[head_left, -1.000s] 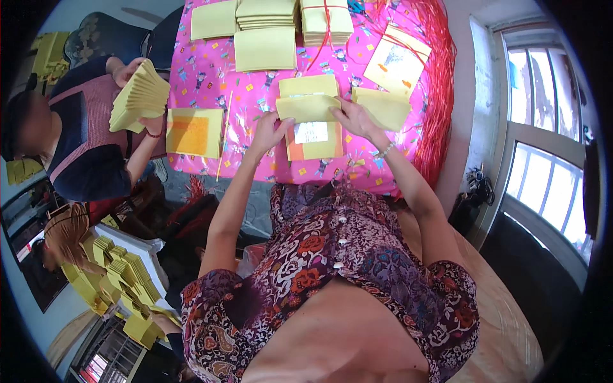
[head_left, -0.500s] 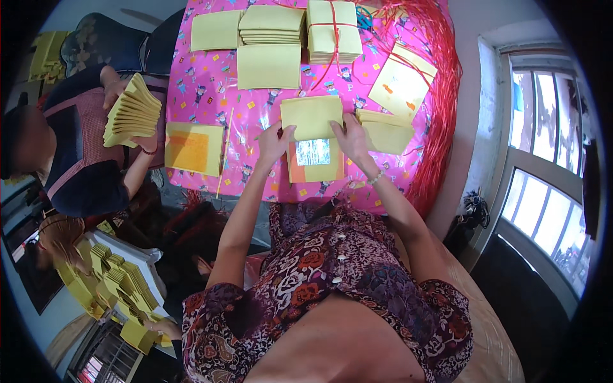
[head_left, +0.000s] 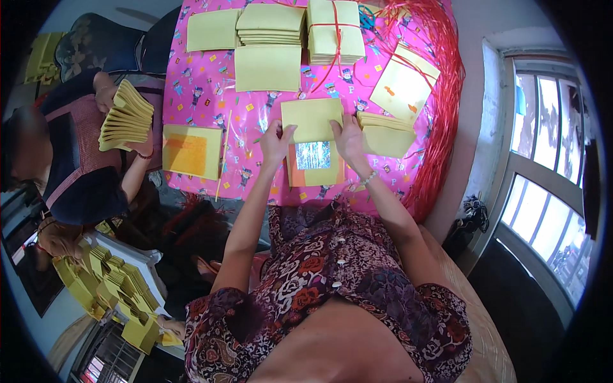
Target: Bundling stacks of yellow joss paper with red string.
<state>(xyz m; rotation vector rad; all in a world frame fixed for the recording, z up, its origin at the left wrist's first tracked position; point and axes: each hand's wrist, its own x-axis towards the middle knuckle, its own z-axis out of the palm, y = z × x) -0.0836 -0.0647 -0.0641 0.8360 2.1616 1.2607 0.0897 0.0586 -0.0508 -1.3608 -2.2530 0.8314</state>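
While the left hand [head_left: 276, 143] pinches the near left corner of a yellow sheet [head_left: 311, 118], the right hand [head_left: 348, 139] closes on its right edge, thumb on top. The sheet lies over the far part of a pack [head_left: 313, 180] with a silver patch [head_left: 313, 155] showing just below the grip (whether it is one sheet or several, I cannot tell).

By the look of it, the work is partway along. Left of the grip sits an orange-faced pack [head_left: 191, 153], untied; beyond the grip come a loose pack [head_left: 212, 30] and a layered pile [head_left: 269, 35], then one bundle [head_left: 324, 39] tied crosswise with red string, seemingly finished. Just right of the grip, a fanned pile [head_left: 388, 139] lies untied, so some tying appears left.

Under everything spreads a pink printed tablecloth [head_left: 249, 115]. Well left of the grip, a co-worker [head_left: 76, 140] holds fanned yellow paper [head_left: 128, 121]; nearer the lower left, more piles [head_left: 124, 277] stand on a white table. To the right, red strings [head_left: 452, 96] hang over the table's edge, and past them is a barred window [head_left: 548, 115].
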